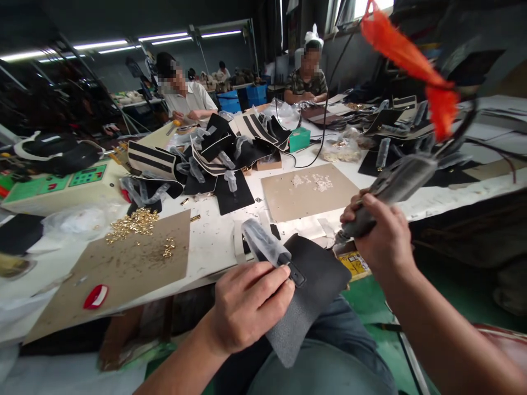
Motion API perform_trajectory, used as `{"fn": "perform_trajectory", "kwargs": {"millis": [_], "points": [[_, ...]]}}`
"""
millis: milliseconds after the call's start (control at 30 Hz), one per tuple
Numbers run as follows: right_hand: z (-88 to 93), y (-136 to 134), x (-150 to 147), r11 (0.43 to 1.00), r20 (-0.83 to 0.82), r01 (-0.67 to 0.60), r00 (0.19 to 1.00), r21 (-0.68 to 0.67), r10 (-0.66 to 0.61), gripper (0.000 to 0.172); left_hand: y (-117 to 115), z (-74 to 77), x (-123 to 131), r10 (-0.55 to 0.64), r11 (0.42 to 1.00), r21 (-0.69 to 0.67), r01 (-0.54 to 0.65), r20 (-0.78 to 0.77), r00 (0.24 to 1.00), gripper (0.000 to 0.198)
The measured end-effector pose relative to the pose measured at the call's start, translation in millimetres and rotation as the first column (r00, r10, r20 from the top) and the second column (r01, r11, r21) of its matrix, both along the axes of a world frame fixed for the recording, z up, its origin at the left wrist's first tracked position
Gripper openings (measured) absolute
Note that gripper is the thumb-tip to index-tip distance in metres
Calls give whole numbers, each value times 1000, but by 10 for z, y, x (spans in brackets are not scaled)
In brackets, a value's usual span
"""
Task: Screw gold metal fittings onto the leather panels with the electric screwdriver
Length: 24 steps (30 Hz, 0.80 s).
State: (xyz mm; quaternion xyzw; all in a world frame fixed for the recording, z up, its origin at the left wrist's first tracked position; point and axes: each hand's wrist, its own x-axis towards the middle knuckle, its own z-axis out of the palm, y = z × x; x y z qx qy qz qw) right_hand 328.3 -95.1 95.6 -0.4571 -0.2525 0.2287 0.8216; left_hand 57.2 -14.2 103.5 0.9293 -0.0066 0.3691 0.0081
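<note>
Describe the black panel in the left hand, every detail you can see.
The black panel looks like grained leather or imitation leather, with rounded corners. Near its far-left edge sits a dark tab, apparently joined to a piece sheathed in cloudy plastic that juts past the edge. It is tilted over the person's lap, in front of the worktable; whether it touches the lap is hidden. The left hand pinches it beside the tab.

Looks out from head height, facing forward and angled down over the lap (362, 336) and a white worktable (208, 247). Sits close above the left hand (253, 304) and right hand (387, 233), showing both large in the lower half. Spans wide, reaching across to two people (196, 99) opposite and, farther off, to tube lights (164, 37) at upper left.
</note>
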Motion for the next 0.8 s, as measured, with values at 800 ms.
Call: {"fn": "perform_trajectory", "kwargs": {"millis": [800], "points": [[527, -58, -963, 931, 138, -361, 926, 46, 352, 35, -136, 40, 5, 28, 999, -17, -28, 16, 999, 29]]}}
